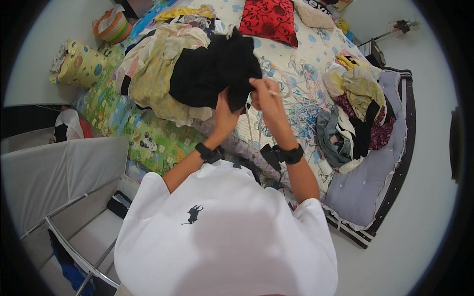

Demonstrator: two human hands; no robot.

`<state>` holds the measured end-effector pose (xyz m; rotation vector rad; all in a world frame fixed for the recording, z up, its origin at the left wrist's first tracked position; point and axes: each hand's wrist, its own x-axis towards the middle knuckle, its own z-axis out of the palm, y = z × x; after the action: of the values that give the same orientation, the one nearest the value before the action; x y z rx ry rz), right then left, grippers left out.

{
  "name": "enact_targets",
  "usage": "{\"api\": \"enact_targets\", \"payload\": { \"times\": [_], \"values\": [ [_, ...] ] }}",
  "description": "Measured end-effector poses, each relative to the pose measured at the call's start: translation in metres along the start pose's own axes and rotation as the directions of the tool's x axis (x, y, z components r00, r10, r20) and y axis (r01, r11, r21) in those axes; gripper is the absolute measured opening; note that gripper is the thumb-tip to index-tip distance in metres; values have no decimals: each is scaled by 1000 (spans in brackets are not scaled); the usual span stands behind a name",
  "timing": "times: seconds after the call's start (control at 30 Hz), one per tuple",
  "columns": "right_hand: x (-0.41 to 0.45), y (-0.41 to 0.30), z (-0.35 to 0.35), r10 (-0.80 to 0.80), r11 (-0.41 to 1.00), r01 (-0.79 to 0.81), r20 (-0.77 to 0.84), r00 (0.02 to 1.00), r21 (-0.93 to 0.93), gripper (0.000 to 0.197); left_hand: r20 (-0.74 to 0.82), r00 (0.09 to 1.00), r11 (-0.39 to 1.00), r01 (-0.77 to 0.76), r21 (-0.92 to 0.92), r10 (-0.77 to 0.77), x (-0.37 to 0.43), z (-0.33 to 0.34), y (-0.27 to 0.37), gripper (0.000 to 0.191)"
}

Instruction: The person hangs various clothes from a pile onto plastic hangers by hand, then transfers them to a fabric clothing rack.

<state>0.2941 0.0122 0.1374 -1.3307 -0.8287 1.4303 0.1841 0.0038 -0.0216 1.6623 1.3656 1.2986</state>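
A black cloth garment [218, 70] is held up before me, partly over a heap of clothes [159, 70] on the bed. My left hand [226, 113] grips its lower edge. My right hand [263, 94] pinches its right side and also has a light-coloured hanger [283, 87] at the fingers; most of that hanger is hidden or blurred. Right of my hands, many thin hangers [303, 107], mostly blue, lie in a tangle on the patterned bedsheet. The garment's exact kind cannot be told from its folds.
A second pile of clothes [357, 111] lies at the right, by a grey cushioned headboard [351, 196]. A red patterned pillow [268, 22] is at the far side. At the left are a woven basket [113, 27], a yellow fabric bin [83, 64] and a metal-framed fabric wardrobe [66, 174].
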Motion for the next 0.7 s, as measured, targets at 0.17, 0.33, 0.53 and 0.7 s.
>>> {"api": "enact_targets", "payload": {
  "times": [0.17, 0.33, 0.53, 0.7],
  "values": [
    [1, 30, -29, -472, 816, 442, 12, 881, -373, 23, 12, 980, 923, 191, -335, -198, 27, 9, -95, 44],
    [-19, 77, -119, -233, 761, 268, 137, 963, -591, 33, 257, 490, 134, 629, -765, -833, 47, -86, -42, 33],
    [-60, 179, -168, -191, 583, 103, -13, 981, -806, 39, 355, 580, 105, 612, -784, -733, 43, -122, -82, 51],
    [-83, 171, -123, 97, 971, -133, -183, 978, -197, 34, 234, 712, 377, 587, -717, -662, 24, -139, -51, 56]
  ]
}}
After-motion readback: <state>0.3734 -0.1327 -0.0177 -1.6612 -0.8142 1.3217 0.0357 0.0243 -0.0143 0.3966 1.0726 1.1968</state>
